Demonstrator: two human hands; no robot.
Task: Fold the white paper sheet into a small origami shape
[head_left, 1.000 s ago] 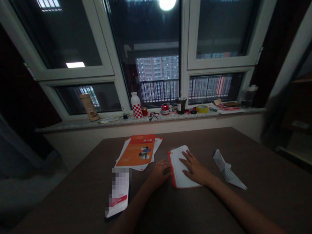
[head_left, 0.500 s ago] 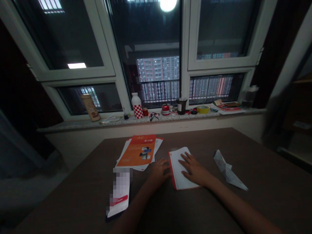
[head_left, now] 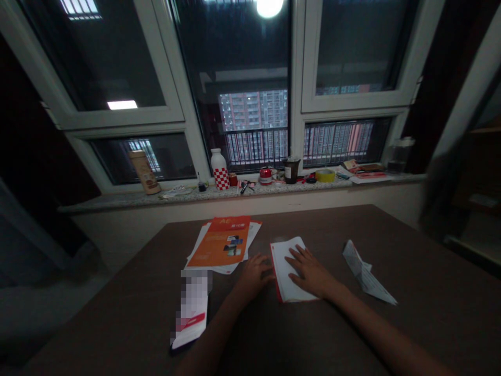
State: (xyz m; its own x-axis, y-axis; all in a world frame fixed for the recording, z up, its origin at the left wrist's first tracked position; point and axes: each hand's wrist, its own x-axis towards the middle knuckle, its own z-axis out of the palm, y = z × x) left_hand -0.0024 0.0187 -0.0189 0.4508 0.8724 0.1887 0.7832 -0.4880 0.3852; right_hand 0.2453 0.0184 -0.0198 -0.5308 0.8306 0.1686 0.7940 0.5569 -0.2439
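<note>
A folded sheet of paper (head_left: 285, 284), white on top with red along its left edge, lies on the brown table in front of me. My right hand (head_left: 311, 272) rests flat on it with fingers spread, pressing over its right half. Beside the paper's left edge is my left hand (head_left: 255, 275), its fingers loosely bent and apart, the tips at or very near the red edge. To the right lies a folded paper shape (head_left: 366, 275) with printed text, pointed at its near end.
An orange printed sheet (head_left: 219, 245) tops several papers at the left. Nearer me is a phone (head_left: 193, 326), its screen partly blurred out. Along the windowsill (head_left: 176, 203) stand a checkered bottle (head_left: 220, 169), a tan flask (head_left: 144, 172), a dark cup (head_left: 291, 171) and yellow tape (head_left: 325, 176).
The red strip showing along the paper's left and bottom edges has become narrower. Both hands stay in nearly the same place, the right one still flat on the paper.
</note>
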